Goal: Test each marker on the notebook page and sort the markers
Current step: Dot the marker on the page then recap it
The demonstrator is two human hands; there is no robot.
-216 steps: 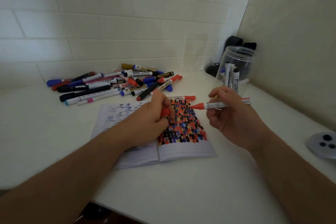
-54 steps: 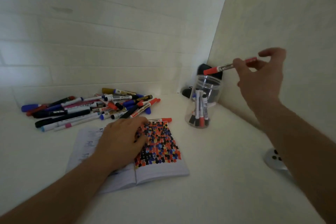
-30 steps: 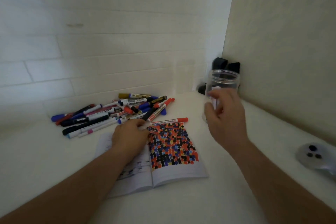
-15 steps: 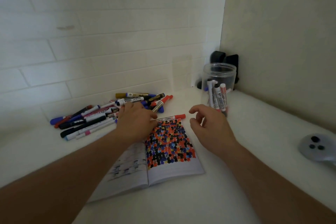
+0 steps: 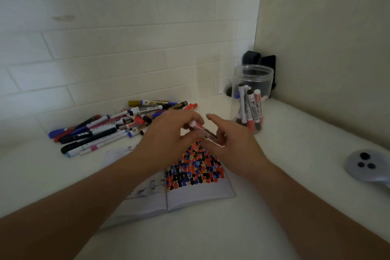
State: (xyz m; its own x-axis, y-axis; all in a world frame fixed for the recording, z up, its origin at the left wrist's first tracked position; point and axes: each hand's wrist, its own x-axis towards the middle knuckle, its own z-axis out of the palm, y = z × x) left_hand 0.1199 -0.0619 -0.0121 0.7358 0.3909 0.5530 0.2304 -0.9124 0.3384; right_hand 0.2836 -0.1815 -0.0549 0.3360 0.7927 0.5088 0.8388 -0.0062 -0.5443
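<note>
Two hands are brought together over the far edge of the open notebook point(image 5: 198, 186) on the white counter point(image 5: 295, 207). The left hand point(image 5: 166, 135) is curled, its grip clenched on one end of a red marker point(image 5: 201, 131); the marker is held tilted, just above the coloured test patch. The right hand point(image 5: 230, 139) is set at the marker's lower end, index finger stretched out; whether its grip is grasping the marker cannot be told, since the contact is blurred and partly hidden by the fingers. The marker's cap and tip are hard to make out. A heap of loose markers point(image 5: 109, 129) is seen left of the hands, partly covered by the left hand. Sorted markers are stood in a clear jar point(image 5: 252, 99) at right. A grey device point(image 5: 367, 167) is cut off at the right edge.
</note>
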